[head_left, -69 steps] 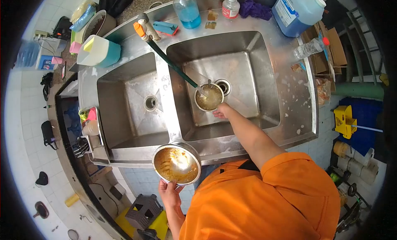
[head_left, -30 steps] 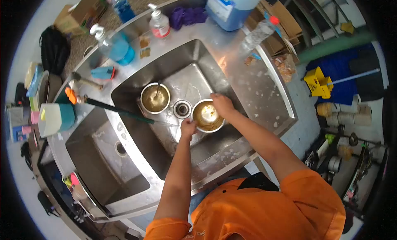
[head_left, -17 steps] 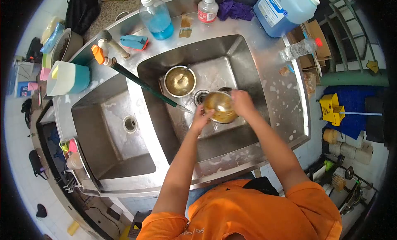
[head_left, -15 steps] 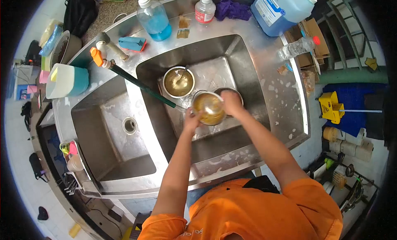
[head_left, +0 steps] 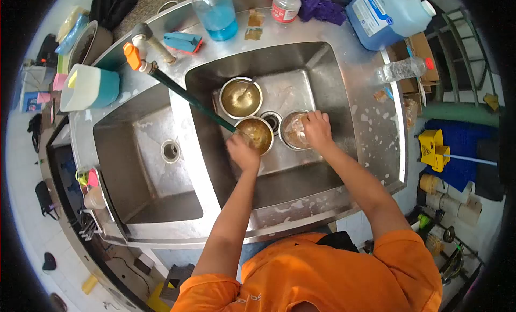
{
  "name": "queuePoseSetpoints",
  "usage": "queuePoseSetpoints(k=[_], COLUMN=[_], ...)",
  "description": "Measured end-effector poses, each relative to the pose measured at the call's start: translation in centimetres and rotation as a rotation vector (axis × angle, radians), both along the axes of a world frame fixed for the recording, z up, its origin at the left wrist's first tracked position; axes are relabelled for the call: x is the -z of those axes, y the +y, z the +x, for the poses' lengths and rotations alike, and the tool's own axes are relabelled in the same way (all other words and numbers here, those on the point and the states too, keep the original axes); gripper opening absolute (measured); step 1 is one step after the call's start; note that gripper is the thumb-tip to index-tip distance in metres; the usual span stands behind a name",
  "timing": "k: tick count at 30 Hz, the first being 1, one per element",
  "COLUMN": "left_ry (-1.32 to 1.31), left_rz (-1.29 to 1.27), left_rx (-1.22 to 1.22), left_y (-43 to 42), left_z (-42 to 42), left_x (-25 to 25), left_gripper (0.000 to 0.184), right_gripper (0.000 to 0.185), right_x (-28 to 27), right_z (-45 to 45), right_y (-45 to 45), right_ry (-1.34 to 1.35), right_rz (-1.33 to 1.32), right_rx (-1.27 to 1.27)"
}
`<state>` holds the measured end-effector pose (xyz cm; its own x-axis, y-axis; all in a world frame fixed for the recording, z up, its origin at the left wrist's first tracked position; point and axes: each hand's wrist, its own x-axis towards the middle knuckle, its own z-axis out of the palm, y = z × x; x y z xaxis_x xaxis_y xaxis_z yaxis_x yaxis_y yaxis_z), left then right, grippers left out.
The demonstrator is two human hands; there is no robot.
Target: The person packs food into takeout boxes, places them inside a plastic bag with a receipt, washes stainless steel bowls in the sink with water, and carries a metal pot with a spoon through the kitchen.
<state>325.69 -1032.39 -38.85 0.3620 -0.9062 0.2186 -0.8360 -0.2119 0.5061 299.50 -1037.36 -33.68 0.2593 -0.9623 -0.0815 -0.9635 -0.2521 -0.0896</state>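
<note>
Three round metal bowls stand in the right-hand basin of a steel sink [head_left: 333,86]. My left hand [head_left: 243,152], smeared by motion, is at the left edge of the near-left bowl [head_left: 257,133], which has yellowish liquid in it; its fingers do not show clearly. At the right, my right hand [head_left: 318,130] grips the rim of another bowl [head_left: 293,130], its fingers reaching inside. Farther back is a bowl [head_left: 241,98] of cloudy liquid with a utensil handle in it. A green hose [head_left: 188,110] hangs from the tap, its end by the near-left bowl.
Behind the basin stand a blue soap bottle [head_left: 216,16], a smaller pump bottle [head_left: 286,6], a purple cloth [head_left: 321,10] and a large blue jug [head_left: 379,22]. A brush [head_left: 183,42] lies by the tap. A clear plastic bottle [head_left: 403,70] lies at the right edge.
The bowl both hands were holding up is down in the basin under the hose end. My right hand has moved right to another bowl, and my left hand slightly left.
</note>
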Motion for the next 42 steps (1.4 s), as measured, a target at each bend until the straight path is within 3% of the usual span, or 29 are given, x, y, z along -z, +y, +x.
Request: queuePoseSetpoints(k=[1, 4, 7, 8, 11, 12, 15, 21, 25, 28, 32, 37, 38, 41, 42], left_ry=[-0.090, 1.043, 1.308, 1.197, 0.697, 0.635, 0.486, 0.455, 0.408, 0.360, 0.404, 0.756, 0.788, 0.471, 0.481], left_rz=[-0.078, 0.523, 0.672, 0.688, 0.436, 0.495, 0.391, 0.320, 0.413, 0.490, 0.562, 0.815, 0.833, 0.581, 0.518], left_rx=[0.107, -0.089, -0.122, -0.154, 0.413, 0.464, 0.499, 0.383, 0.529, 0.639, 0.691, 0.559, 0.540, 0.654, 0.616], left_y=[-0.8, -3.9, -6.4, -6.2, -4.8, -5.1, -4.7, -5.4, -7.2, -8.2, -7.8, -5.4, -4.5, -1.6, -0.3], left_z=[-0.2, -0.9, -0.8, -1.4, -2.9, -3.9, -6.7, -8.7, -8.9, -9.3, -8.3, -5.9, -5.3, -2.6, -1.4], left_x=[0.0, 1.3, 1.9, 1.6, 5.9, 3.4, 3.9, 3.4, 1.9, 0.6, -2.5, -6.6, -6.8, -7.6, -6.8], left_gripper=[0.034, 0.024, 0.015, 0.014, 0.017, 0.023, 0.027, 0.026, 0.021, 0.020, 0.020, 0.027, 0.029, 0.029, 0.029], right_gripper=[0.020, 0.026, 0.027, 0.024, 0.019, 0.018, 0.018, 0.015, 0.014, 0.014, 0.014, 0.012, 0.013, 0.015, 0.013], right_x=[0.2, 1.6, 3.4, 4.0, 5.4, 5.7, 5.4, -1.8, -5.3, -8.2, -9.5, -0.1, -0.6, -2.2, -1.7], right_z=[0.2, 0.2, -0.6, -0.5, -0.1, 0.0, 0.4, -0.1, -2.8, -3.8, -4.4, -0.7, 0.2, 2.3, 2.5], right_y=[0.1, -0.4, -0.9, -1.0, -1.6, -1.6, -1.7, -3.2, -3.0, -2.1, -0.4, 3.4, 3.7, 4.9, 5.4], right_ry=[0.055, 0.269, 0.378, 0.364, 0.341, 0.351, 0.286, 0.000, -0.141, -0.399, -0.431, -0.270, -0.275, -0.243, -0.201], right_rz=[0.009, -0.054, -0.221, -0.241, -0.232, -0.181, -0.055, 0.024, 0.131, 0.247, 0.347, 0.040, 0.122, 0.318, 0.352], right_rx=[-0.089, -0.033, -0.121, -0.116, -0.127, -0.134, -0.154, 0.096, 0.213, 0.386, 0.258, -0.095, -0.163, -0.285, -0.279])
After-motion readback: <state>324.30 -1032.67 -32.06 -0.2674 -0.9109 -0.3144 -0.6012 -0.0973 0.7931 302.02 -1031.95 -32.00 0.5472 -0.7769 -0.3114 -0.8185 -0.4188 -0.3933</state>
